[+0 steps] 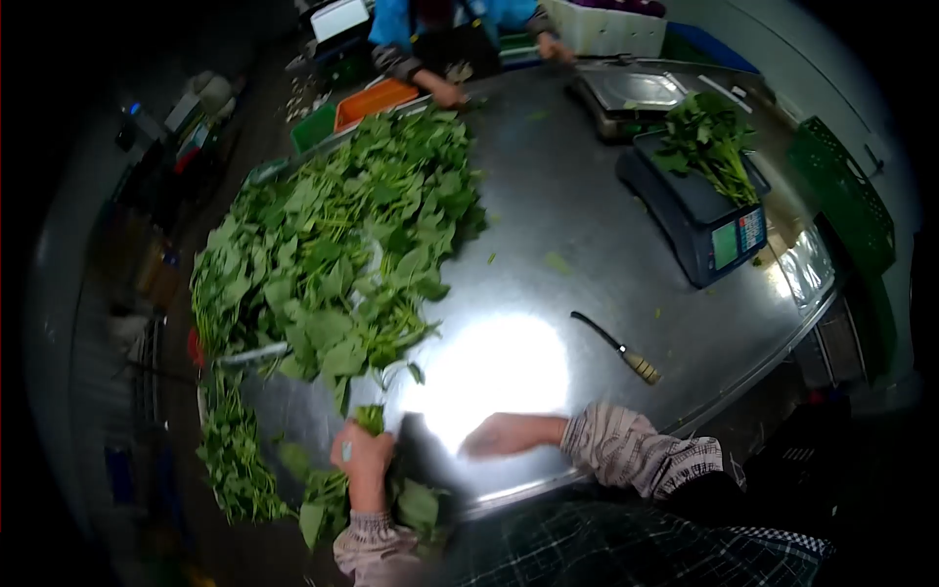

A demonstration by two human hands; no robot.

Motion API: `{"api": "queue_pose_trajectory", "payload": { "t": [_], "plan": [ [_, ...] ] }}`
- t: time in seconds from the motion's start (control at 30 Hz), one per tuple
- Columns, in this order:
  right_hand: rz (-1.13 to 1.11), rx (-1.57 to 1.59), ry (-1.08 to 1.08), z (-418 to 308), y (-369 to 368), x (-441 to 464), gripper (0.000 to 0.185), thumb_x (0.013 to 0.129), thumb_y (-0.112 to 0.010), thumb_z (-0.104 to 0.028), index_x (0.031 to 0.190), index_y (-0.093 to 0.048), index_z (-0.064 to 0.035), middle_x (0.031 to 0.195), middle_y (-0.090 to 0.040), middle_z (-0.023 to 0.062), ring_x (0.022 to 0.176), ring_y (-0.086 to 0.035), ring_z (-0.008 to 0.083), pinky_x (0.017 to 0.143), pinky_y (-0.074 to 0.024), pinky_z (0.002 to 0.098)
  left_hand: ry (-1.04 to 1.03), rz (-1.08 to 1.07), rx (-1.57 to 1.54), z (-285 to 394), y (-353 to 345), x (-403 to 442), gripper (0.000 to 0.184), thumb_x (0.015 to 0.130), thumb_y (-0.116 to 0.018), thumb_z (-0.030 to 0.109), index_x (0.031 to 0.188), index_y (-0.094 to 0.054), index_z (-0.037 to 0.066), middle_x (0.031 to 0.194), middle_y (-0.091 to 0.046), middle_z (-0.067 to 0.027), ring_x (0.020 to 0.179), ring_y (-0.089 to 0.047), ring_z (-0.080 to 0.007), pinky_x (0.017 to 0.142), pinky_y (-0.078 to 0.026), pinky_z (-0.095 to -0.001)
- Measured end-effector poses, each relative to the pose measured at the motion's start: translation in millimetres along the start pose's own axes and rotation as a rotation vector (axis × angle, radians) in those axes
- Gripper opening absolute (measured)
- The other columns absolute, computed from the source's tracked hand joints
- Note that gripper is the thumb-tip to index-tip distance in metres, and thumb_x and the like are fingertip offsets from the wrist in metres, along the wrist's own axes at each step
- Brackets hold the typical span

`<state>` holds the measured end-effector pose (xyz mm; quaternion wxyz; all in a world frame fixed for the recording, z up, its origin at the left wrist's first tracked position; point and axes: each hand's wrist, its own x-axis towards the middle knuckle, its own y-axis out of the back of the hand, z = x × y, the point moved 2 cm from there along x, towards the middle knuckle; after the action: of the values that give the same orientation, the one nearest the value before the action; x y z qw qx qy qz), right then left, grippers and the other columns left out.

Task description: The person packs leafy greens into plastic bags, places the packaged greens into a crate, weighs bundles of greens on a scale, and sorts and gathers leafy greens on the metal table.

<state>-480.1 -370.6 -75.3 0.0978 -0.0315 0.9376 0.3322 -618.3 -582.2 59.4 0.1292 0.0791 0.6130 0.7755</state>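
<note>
My left hand (362, 452) is closed around a bunch of leafy greens (418, 507) at the near edge of the metal table; stems show above the fist and leaves hang below it. To its right, my right hand (499, 436) is over the table's bright patch, its fingers smeared by motion. A big pile of leafy greens (333, 235) covers the left part of the table. A curved knife with a wooden handle (638, 366) lies to the right. On a digital scale (696, 245) rests another bunch of greens (712, 147).
Across the metal table (528, 235), a co-worker's hands (448, 94) are at the far edge. A second scale (631, 93), an orange crate (376, 102) and a white foam box (606, 29) are at the back. A green crate (843, 196) stands right.
</note>
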Motion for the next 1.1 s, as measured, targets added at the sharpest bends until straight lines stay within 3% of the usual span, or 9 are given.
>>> {"api": "queue_pose_trajectory", "payload": {
  "t": [0.07, 0.2, 0.3, 0.37, 0.53, 0.63, 0.67, 0.87, 1.1],
  "plan": [
    [-0.024, -0.056, 0.115, -30.7, 37.1, -6.2, 0.042, 0.087, -0.062, -0.037, 0.12, -0.062, -0.0101, 0.118, -0.063, 0.0137, 0.118, -0.053, 0.0282, 0.104, -0.0358, 0.0412, 0.087, -0.011, 0.034, -14.5, -9.0, 16.4, 0.033, 0.058, -0.071, 0.023, 0.079, -0.065, -0.001, 0.076, -0.067, -0.0208, 0.073, -0.064, -0.0402, 0.066, -0.051, -0.0441],
    [0.848, -0.393, -0.317, 55.8, 165.7, 38.5, 0.036, 0.081, -0.066, -0.022, 0.109, -0.06, -0.0002, 0.112, -0.058, 0.0211, 0.101, -0.058, 0.0348, 0.085, -0.0469, 0.0444, 0.192, -0.131, 0.065, -7.5, -27.7, 20.3, 0.035, 0.058, -0.074, 0.028, 0.077, -0.067, -0.001, 0.079, -0.067, -0.0225, 0.077, -0.065, -0.0394, 0.068, -0.05, -0.0434],
    [0.763, -0.46, -0.535, 102.2, 180.7, 52.4, 0.025, 0.082, -0.063, -0.022, 0.097, -0.061, -0.002, 0.098, -0.061, 0.017, 0.091, -0.059, 0.0298, 0.078, -0.0471, 0.0439, 0.153, -0.123, 0.092, 12.5, -41.9, 16.1, 0.041, 0.056, -0.078, 0.031, 0.08, -0.068, -0.001, 0.082, -0.068, -0.0212, 0.079, -0.065, -0.0396, 0.07, -0.05, -0.044],
    [0.529, -0.383, -0.181, 121.3, 61.9, 98.2, 0.013, 0.082, -0.059, -0.017, 0.081, -0.059, -0.0044, 0.084, -0.061, 0.0152, 0.084, -0.061, 0.0283, 0.072, -0.0467, 0.0432, 0.226, -0.099, 0.118, -5.9, -40.8, 25.5, 0.043, 0.055, -0.078, 0.032, 0.081, -0.068, 0.0, 0.083, -0.068, -0.0196, 0.079, -0.065, -0.0387, 0.069, -0.05, -0.0437],
    [-0.066, 0.236, 0.154, 2.6, 91.8, 13.8, 0.034, 0.084, -0.064, -0.03, 0.109, -0.065, -0.0076, 0.114, -0.063, 0.0107, 0.107, -0.058, 0.0299, 0.093, -0.0436, 0.04, 0.301, 0.026, 0.109, -39.3, 12.1, 40.9, 0.042, 0.053, -0.079, 0.03, 0.085, -0.069, 0.005, 0.08, -0.069, -0.0165, 0.077, -0.066, -0.0339, 0.067, -0.051, -0.0428],
    [0.948, -0.342, -0.053, 150.5, 208.4, 18.2, 0.034, 0.081, -0.06, -0.02, 0.109, -0.057, -0.002, 0.107, -0.057, 0.0229, 0.1, -0.055, 0.0378, 0.088, -0.045, 0.0453, 0.307, 0.043, 0.128, -76.8, -0.7, 28.0, 0.036, 0.056, -0.076, 0.022, 0.083, -0.067, 0.001, 0.078, -0.069, -0.0157, 0.073, -0.066, -0.0319, 0.065, -0.05, -0.0405],
    [0.631, -0.475, -0.36, 125.0, 269.5, -7.7, 0.037, 0.08, -0.06, -0.02, 0.112, -0.056, -0.0023, 0.106, -0.056, 0.0232, 0.098, -0.054, 0.0374, 0.085, -0.0456, 0.0456, 0.298, 0.015, 0.137, -95.9, -11.4, 29.5, 0.036, 0.056, -0.076, 0.021, 0.083, -0.066, 0.0, 0.079, -0.069, -0.0171, 0.075, -0.066, -0.0332, 0.066, -0.05, -0.0406],
    [1.064, -0.7, -0.931, 237.7, 276.8, -8.4, 0.048, 0.079, -0.065, -0.03, 0.118, -0.056, -0.0035, 0.128, -0.046, 0.022, 0.112, -0.044, 0.0379, 0.096, -0.0325, 0.0481, 0.35, -0.141, 0.303, -48.3, -8.0, 5.8, 0.049, 0.067, -0.074, 0.048, 0.086, -0.07, 0.003, 0.09, -0.069, -0.0165, 0.086, -0.065, -0.0301, 0.076, -0.05, -0.0395],
    [0.987, -0.844, -0.883, 250.2, 287.6, -8.7, 0.04, 0.078, -0.059, -0.014, 0.115, -0.058, 0.0005, 0.117, -0.055, 0.0229, 0.095, -0.054, 0.0339, 0.078, -0.0428, 0.0438, 0.31, -0.139, 0.3, -62.5, -22.6, -7.2, 0.046, 0.062, -0.076, 0.044, 0.081, -0.069, 0.003, 0.083, -0.069, -0.0166, 0.079, -0.065, -0.0333, 0.07, -0.05, -0.0409]
  ]
}}
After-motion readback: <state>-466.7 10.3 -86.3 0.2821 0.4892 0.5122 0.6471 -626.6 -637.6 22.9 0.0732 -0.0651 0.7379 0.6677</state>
